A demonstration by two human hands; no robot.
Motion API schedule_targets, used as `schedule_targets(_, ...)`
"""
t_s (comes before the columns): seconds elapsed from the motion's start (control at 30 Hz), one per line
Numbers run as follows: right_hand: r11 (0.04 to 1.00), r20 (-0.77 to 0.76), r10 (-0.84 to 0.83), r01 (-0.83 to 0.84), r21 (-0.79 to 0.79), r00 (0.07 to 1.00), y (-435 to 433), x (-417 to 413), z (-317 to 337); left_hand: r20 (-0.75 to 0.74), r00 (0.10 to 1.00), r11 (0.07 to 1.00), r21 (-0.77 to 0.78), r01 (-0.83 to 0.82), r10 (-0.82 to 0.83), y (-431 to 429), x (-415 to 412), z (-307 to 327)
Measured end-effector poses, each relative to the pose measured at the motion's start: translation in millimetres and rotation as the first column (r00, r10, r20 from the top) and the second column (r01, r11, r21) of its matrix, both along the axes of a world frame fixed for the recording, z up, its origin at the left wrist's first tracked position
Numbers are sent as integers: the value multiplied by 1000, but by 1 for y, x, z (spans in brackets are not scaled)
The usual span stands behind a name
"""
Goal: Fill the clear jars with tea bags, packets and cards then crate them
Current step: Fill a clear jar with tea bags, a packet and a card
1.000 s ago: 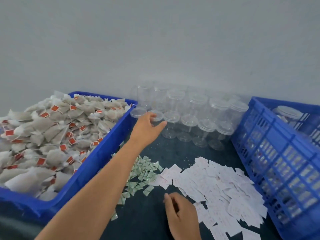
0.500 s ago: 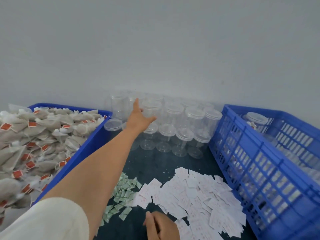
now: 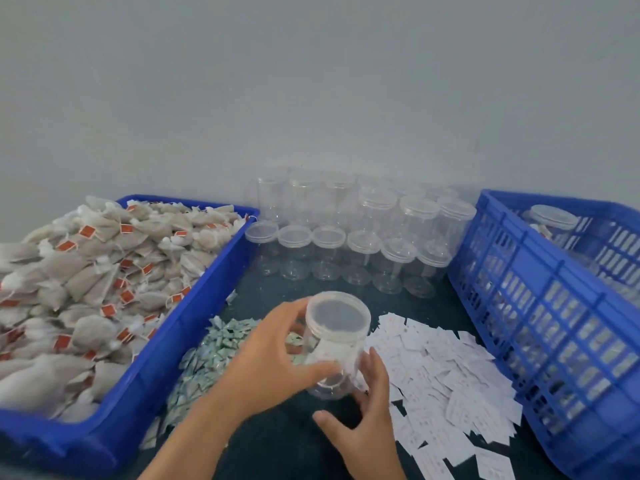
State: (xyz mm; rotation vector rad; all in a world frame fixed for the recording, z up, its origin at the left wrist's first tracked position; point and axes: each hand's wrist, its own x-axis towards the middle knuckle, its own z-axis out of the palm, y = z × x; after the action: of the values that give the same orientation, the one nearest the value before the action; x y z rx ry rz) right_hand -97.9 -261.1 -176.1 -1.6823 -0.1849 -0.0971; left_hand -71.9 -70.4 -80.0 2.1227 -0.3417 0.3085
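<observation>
Head camera looks down on my two hands meeting over the dark table (image 3: 277,448). My left hand (image 3: 273,358) grips the clear jar (image 3: 336,341), thumb curled across its front wall; the fingers wrapped behind it show only dimly through the plastic. The jar is lidded, tilted a little toward me and held just above the table, between the green packets (image 3: 214,351) and the white cards (image 3: 443,375). White shows through its wall, but I cannot tell whether that is something inside or the cards behind it. My right hand (image 3: 367,427) is spread: straight fingers lie against the jar's lower right side and the thumb reaches out below the base. The jar hides whether my palm touches it.

Left of the packets, a blue bin (image 3: 194,306) is heaped with tea bags (image 3: 86,271); its near and left parts are cut off by the frame. On the right stands the blue crate (image 3: 536,306), also cut off, with one lidded jar (image 3: 550,220) visible inside and more shapes behind the slats that are too blurred to name. Empty jars (image 3: 346,244) stand against the wall between bin and crate; the back ones fade into the grey. Print on the cards is too small to read.
</observation>
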Motion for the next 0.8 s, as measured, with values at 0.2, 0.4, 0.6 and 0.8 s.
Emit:
schedule_targets(0.2, 986, 118, 167, -162, -51, 979, 4, -6, 1, -83, 997, 967, 252, 18, 3, 5, -58, -14)
schedule_targets(0.4, 954, 169, 276, -249, -164, 946, 8, -17, 10, 60, 961, 808, 557, 192, -270, -1, -54, 28)
schedule_targets(0.6, 950, 248, 176, -98, -296, 953, 7, -19, 5, 279, 960, 859, 497, -122, -25, -23, -60, 15)
schedule_targets(0.8, 932, 382, 54, 90, -350, 923, 11, -16, -2, -48, 951, 803, 551, -229, 304, -21, -63, 8)
